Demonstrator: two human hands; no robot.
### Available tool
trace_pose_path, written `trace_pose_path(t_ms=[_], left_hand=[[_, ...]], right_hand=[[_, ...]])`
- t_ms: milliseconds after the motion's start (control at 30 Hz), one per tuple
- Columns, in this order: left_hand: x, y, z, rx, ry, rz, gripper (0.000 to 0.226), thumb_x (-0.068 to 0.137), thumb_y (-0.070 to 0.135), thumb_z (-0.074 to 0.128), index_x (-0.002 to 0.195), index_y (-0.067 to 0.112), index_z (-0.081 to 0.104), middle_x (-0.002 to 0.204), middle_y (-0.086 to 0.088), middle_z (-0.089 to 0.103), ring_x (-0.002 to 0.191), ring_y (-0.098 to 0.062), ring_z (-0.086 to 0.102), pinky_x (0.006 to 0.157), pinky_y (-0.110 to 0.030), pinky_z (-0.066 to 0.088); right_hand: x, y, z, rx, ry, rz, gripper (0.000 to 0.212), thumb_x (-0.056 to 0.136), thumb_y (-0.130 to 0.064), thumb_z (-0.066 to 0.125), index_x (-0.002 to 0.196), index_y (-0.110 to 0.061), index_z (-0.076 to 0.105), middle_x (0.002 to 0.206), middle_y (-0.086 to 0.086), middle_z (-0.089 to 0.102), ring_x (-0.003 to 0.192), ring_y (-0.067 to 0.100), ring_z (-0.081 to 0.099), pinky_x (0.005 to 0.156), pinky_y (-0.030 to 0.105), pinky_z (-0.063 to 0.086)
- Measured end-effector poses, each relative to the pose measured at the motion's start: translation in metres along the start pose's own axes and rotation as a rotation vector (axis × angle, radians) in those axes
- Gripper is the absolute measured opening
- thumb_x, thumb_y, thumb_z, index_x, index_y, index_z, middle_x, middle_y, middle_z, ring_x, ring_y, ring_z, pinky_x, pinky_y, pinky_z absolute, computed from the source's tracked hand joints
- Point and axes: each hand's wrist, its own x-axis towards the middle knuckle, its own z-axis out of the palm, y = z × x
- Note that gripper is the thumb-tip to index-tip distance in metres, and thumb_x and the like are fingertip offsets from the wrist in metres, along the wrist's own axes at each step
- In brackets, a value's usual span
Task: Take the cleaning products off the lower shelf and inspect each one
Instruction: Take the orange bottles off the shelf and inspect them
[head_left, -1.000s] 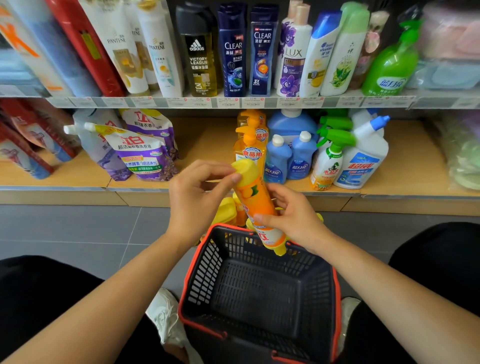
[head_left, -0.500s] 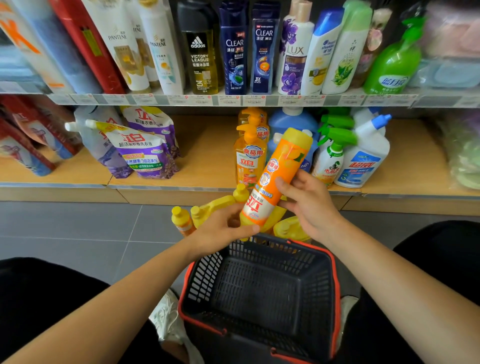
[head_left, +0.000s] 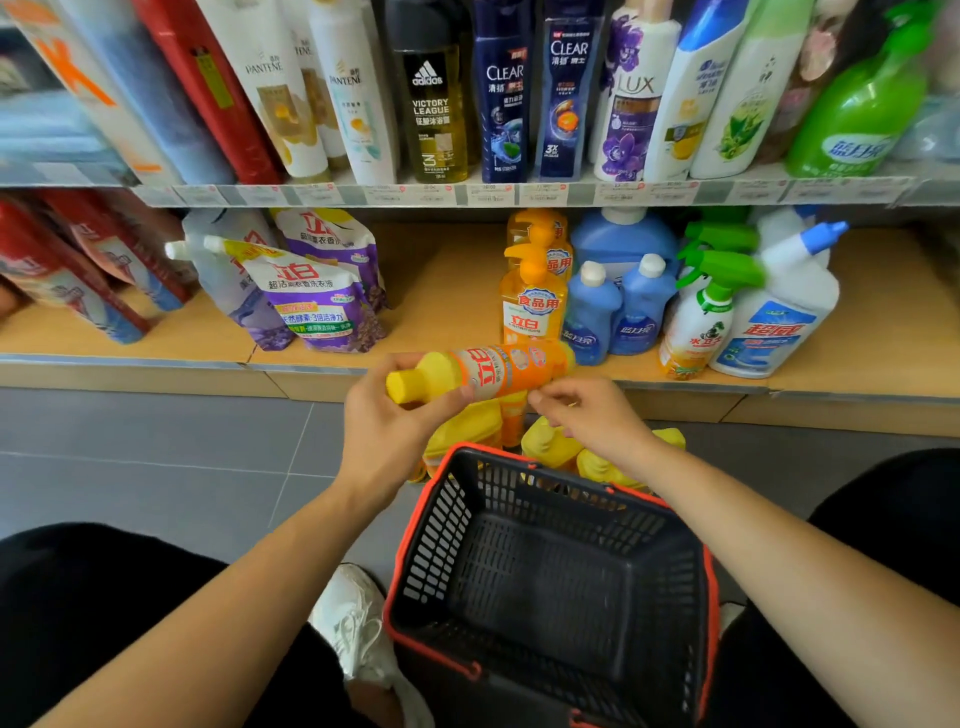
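Two hands on one orange bottle (head_left: 498, 369), head view. It lies level, yellow cap (head_left: 402, 387) to the left, just off the front edge of the lower shelf (head_left: 452, 291) and above the far rim of the black basket (head_left: 415, 525). Left hand (head_left: 384, 431) wraps the neck end. Right hand (head_left: 592, 421): fingers curled, tips pinching the underside near the base. On the shelf behind: orange pump bottle (head_left: 532, 306) upright near the front edge, blue bottles (head_left: 592, 312) just beside it, spray bottle (head_left: 701, 317) further right, purple refill pouches (head_left: 311, 301) toward the left. Yellow bottles (head_left: 550, 441) lie on the floor between shelf and basket.
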Motion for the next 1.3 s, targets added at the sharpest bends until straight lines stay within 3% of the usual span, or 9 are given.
trace_pose_path(t_ms=[67, 133, 233, 333, 500, 833, 1033, 1133, 1300], left_hand=[[0.011, 0.0, -0.009, 0.086, 0.041, 0.087, 0.051, 0.061, 0.053, 0.086, 0.096, 0.021, 0.07, 0.091, 0.004, 0.076, 0.086, -0.017, 0.073, 0.078, -0.047, 0.062], [0.022, -0.001, -0.016, 0.191, 0.089, 0.136, 0.047, 0.065, 0.053, 0.083, 0.095, 0.019, 0.07, 0.09, 0.005, 0.075, 0.086, -0.017, 0.072, 0.078, -0.049, 0.061], [0.039, -0.006, -0.024, 0.231, 0.173, 0.151, 0.045, 0.069, 0.053, 0.081, 0.097, 0.019, 0.07, 0.095, 0.004, 0.075, 0.091, -0.019, 0.071, 0.08, -0.05, 0.06], [0.055, -0.005, -0.028, 0.288, 0.24, 0.181, 0.046, 0.072, 0.055, 0.08, 0.097, 0.018, 0.068, 0.093, 0.002, 0.074, 0.088, -0.02, 0.071, 0.078, -0.051, 0.059], [0.077, -0.012, -0.023, 0.458, 0.24, 0.203, 0.048, 0.072, 0.057, 0.076, 0.098, 0.018, 0.066, 0.089, 0.002, 0.07, 0.084, -0.021, 0.066, 0.077, -0.049, 0.057], [0.104, -0.082, 0.009, 0.653, -0.06, 0.058, 0.058, 0.067, 0.058, 0.084, 0.111, 0.027, 0.063, 0.097, 0.008, 0.065, 0.091, -0.02, 0.065, 0.08, -0.038, 0.052], [0.123, -0.119, 0.02, 0.79, -0.225, -0.058, 0.063, 0.068, 0.052, 0.087, 0.119, 0.025, 0.063, 0.109, -0.006, 0.071, 0.103, -0.031, 0.064, 0.074, -0.032, 0.042], [0.129, -0.127, 0.024, 0.853, -0.282, -0.08, 0.065, 0.068, 0.053, 0.086, 0.121, 0.025, 0.062, 0.109, -0.009, 0.07, 0.102, -0.034, 0.064, 0.072, -0.034, 0.045], [0.14, -0.138, 0.019, 0.851, -0.392, -0.136, 0.051, 0.083, 0.038, 0.079, 0.13, 0.024, 0.065, 0.12, -0.008, 0.071, 0.111, -0.029, 0.064, 0.088, -0.037, 0.05]], right_hand=[[0.009, 0.012, 0.006, -0.201, -0.027, -0.062, 0.019, 0.09, -0.038, 0.073, 0.101, -0.024, 0.077, 0.093, -0.014, 0.074, 0.085, -0.005, 0.065, 0.079, 0.026, 0.05], [0.015, 0.028, 0.008, -0.404, -0.098, -0.078, 0.035, 0.088, -0.042, 0.073, 0.118, -0.023, 0.072, 0.115, -0.008, 0.072, 0.11, 0.009, 0.063, 0.093, 0.033, 0.049], [0.019, 0.055, 0.013, -0.747, -0.267, -0.047, 0.061, 0.089, -0.048, 0.069, 0.142, -0.021, 0.056, 0.15, 0.001, 0.051, 0.139, 0.026, 0.041, 0.111, 0.041, 0.039], [0.023, 0.071, 0.017, -0.861, -0.3, -0.055, 0.066, 0.092, -0.047, 0.066, 0.151, -0.028, 0.043, 0.162, -0.002, 0.032, 0.149, 0.025, 0.023, 0.116, 0.042, 0.033], [0.025, 0.079, 0.019, -0.846, -0.261, -0.102, 0.066, 0.093, -0.04, 0.067, 0.152, -0.032, 0.04, 0.164, -0.007, 0.028, 0.152, 0.021, 0.017, 0.117, 0.042, 0.033], [0.025, 0.085, 0.016, -0.801, -0.248, -0.098, 0.064, 0.091, -0.041, 0.068, 0.15, -0.038, 0.042, 0.163, -0.011, 0.028, 0.151, 0.019, 0.016, 0.111, 0.049, 0.038], [0.024, 0.083, 0.011, -0.768, -0.278, -0.082, 0.065, 0.091, -0.039, 0.07, 0.15, -0.038, 0.043, 0.162, -0.012, 0.03, 0.15, 0.019, 0.016, 0.112, 0.051, 0.038], [0.025, 0.08, 0.009, -0.768, -0.304, -0.075, 0.066, 0.091, -0.038, 0.07, 0.15, -0.038, 0.042, 0.163, -0.012, 0.028, 0.151, 0.019, 0.015, 0.113, 0.052, 0.037], [0.027, 0.074, 0.008, -0.789, -0.31, -0.072, 0.061, 0.091, -0.04, 0.07, 0.148, -0.035, 0.047, 0.157, -0.009, 0.038, 0.145, 0.021, 0.023, 0.111, 0.046, 0.038]])
